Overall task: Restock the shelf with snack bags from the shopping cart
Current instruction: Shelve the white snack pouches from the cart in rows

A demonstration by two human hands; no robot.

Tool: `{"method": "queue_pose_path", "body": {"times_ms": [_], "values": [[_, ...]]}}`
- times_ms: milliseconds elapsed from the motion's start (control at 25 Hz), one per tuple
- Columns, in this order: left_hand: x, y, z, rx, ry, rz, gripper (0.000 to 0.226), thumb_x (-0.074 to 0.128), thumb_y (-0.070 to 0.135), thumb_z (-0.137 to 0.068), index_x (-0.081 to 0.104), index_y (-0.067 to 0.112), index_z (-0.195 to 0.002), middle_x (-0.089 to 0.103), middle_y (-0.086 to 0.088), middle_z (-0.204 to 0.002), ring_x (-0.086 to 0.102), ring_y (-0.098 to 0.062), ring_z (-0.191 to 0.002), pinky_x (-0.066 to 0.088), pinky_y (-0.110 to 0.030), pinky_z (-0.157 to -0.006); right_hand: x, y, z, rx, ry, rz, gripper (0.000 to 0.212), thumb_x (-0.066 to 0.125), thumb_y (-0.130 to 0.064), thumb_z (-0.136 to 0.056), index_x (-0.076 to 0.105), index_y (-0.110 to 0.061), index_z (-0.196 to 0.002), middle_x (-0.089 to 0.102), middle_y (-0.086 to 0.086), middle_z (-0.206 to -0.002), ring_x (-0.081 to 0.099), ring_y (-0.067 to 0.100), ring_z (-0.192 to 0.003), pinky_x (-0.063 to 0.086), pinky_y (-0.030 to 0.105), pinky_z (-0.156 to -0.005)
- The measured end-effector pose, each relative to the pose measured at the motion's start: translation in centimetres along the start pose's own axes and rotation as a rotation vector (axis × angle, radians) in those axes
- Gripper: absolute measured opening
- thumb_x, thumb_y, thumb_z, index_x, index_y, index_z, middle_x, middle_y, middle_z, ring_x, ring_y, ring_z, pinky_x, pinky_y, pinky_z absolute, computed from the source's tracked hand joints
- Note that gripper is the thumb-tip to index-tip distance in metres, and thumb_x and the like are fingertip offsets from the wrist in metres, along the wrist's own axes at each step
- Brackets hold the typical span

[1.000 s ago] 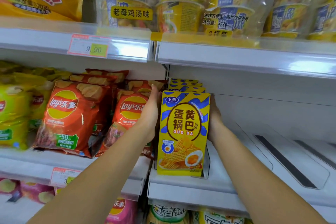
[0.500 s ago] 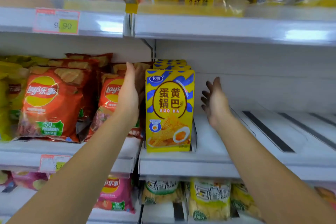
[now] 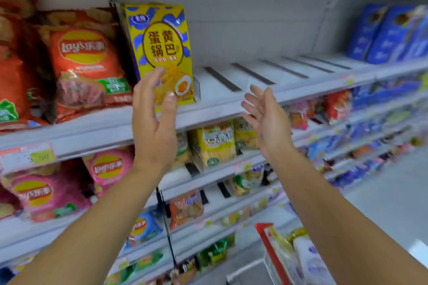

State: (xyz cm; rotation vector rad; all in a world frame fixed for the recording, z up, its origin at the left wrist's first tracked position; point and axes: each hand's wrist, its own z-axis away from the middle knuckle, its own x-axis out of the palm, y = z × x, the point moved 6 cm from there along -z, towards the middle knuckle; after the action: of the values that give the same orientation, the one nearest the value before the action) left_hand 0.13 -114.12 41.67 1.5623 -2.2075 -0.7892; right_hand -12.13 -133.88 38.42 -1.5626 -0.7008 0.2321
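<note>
A yellow and blue Guo Ba snack bag (image 3: 159, 44) stands upright at the front of the white shelf (image 3: 231, 102), beside red Lay's chip bags (image 3: 83, 62). My left hand (image 3: 154, 120) is in front of the bag's lower part, fingers straight and empty, apart from the bag as far as I can tell. My right hand (image 3: 266, 118) hovers with spread fingers in front of the bare shelf section to the right, holding nothing. The red-rimmed shopping cart (image 3: 275, 254) shows at the bottom right with snack bags (image 3: 308, 259) inside.
The shelf right of the yellow bag has bare lanes with dark divider strips (image 3: 252, 74). Blue boxes (image 3: 389, 32) stand at the far right. Lower shelves hold pink Lay's bags (image 3: 44, 192) and yellow snack bags (image 3: 215, 141). Grey aisle floor (image 3: 389, 203) lies to the right.
Both hands have drawn back from the yellow bag toward me. The view has swung down and right, bringing the cart and aisle into sight.
</note>
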Motion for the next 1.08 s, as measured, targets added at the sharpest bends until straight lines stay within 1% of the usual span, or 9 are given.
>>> {"method": "queue_pose_path", "body": {"times_ms": [160,360,480,680,800,880,960,1000,1080], "values": [[4.1,1.3,6.3,-0.028,-0.264,-0.019,0.044,0.038,0.034,-0.099,0.047,0.018,-0.140,0.044,0.012,-0.142,0.035,0.003,-0.136,0.029,-0.021,-0.111,-5.1,2.4,4.2,0.056,0.077,0.050,0.045,0.032,-0.041,-0.103,0.052,-0.018,-0.137,0.058,0.003,-0.133,0.060,0.013,-0.113,0.049,0.033,-0.099],[10.5,-0.6,14.6,-0.326,-0.687,0.010,0.045,0.033,0.055,-0.099,0.041,0.041,-0.142,0.033,0.022,-0.151,0.026,0.008,-0.138,0.031,-0.028,-0.114,-12.4,6.0,7.6,0.206,0.203,0.128,0.040,0.039,-0.037,-0.103,0.056,-0.016,-0.132,0.063,0.003,-0.127,0.064,0.015,-0.109,0.050,0.037,-0.098],[14.4,-2.6,19.5,-0.473,-0.883,0.008,0.049,0.036,0.054,-0.099,0.036,0.041,-0.146,0.028,0.021,-0.155,0.024,-0.002,-0.143,0.028,-0.036,-0.117,-18.0,7.9,8.7,0.286,0.284,0.148,0.036,0.046,-0.034,-0.101,0.059,-0.017,-0.130,0.064,0.003,-0.125,0.064,0.015,-0.108,0.051,0.036,-0.096],[21.5,-5.8,26.1,-0.711,-1.010,0.007,0.049,0.042,0.048,-0.100,0.037,0.034,-0.147,0.031,0.018,-0.151,0.029,-0.006,-0.141,0.029,-0.029,-0.112,-29.1,11.7,9.2,0.457,0.416,0.182,0.032,0.048,-0.029,-0.100,0.057,-0.014,-0.127,0.060,0.009,-0.129,0.059,0.025,-0.115,0.050,0.040,-0.096],[26.7,-8.1,30.1,-0.880,-1.043,-0.003,0.050,0.045,0.044,-0.100,0.038,0.029,-0.147,0.032,0.014,-0.151,0.037,-0.011,-0.136,0.033,-0.031,-0.111,-35.5,14.8,8.3,0.614,0.433,0.191,0.034,0.044,-0.022,-0.102,0.054,-0.008,-0.131,0.054,0.018,-0.136,0.051,0.036,-0.125,0.041,0.046,-0.106],[30.6,-9.9,32.8,-1.003,-1.044,-0.021,0.049,0.047,0.041,-0.100,0.039,0.026,-0.146,0.034,0.012,-0.146,0.046,-0.011,-0.123,0.037,-0.028,-0.102,-40.1,17.9,6.9,0.723,0.356,0.277,0.036,0.042,-0.016,-0.103,0.050,-0.004,-0.135,0.057,0.020,-0.127,0.054,0.034,-0.121,0.041,0.045,-0.107],[33.6,-11.6,35.2,-1.138,-1.034,-0.058,0.048,0.048,0.043,-0.099,0.042,0.027,-0.144,0.041,0.006,-0.143,0.052,-0.013,-0.116,0.040,-0.028,-0.098,-43.2,21.6,5.2,0.860,0.216,0.427,0.031,0.045,-0.012,-0.101,0.051,-0.008,-0.131,0.059,0.010,-0.103,0.065,0.015,-0.086,0.051,0.028,-0.080],[34.7,-12.3,36.6,-1.198,-1.035,-0.084,0.047,0.048,0.043,-0.099,0.043,0.027,-0.143,0.046,0.003,-0.138,0.056,-0.015,-0.110,0.043,-0.027,-0.093,-44.3,23.7,4.7,0.942,0.117,0.508,0.027,0.046,-0.012,-0.100,0.051,-0.010,-0.127,0.058,0.009,-0.099,0.064,0.010,-0.076,0.048,0.022,-0.067],[36.0,-13.5,39.1,-1.308,-0.991,-0.154,0.044,0.048,0.038,-0.101,0.045,0.023,-0.142,0.048,0.004,-0.136,0.060,-0.019,-0.109,0.047,-0.028,-0.088,-45.6,27.4,3.8,1.030,-0.096,0.730,0.035,0.057,-0.019,-0.094,0.054,-0.013,-0.128,0.062,0.010,-0.108,0.064,0.015,-0.082,0.043,0.020,-0.058]]}}
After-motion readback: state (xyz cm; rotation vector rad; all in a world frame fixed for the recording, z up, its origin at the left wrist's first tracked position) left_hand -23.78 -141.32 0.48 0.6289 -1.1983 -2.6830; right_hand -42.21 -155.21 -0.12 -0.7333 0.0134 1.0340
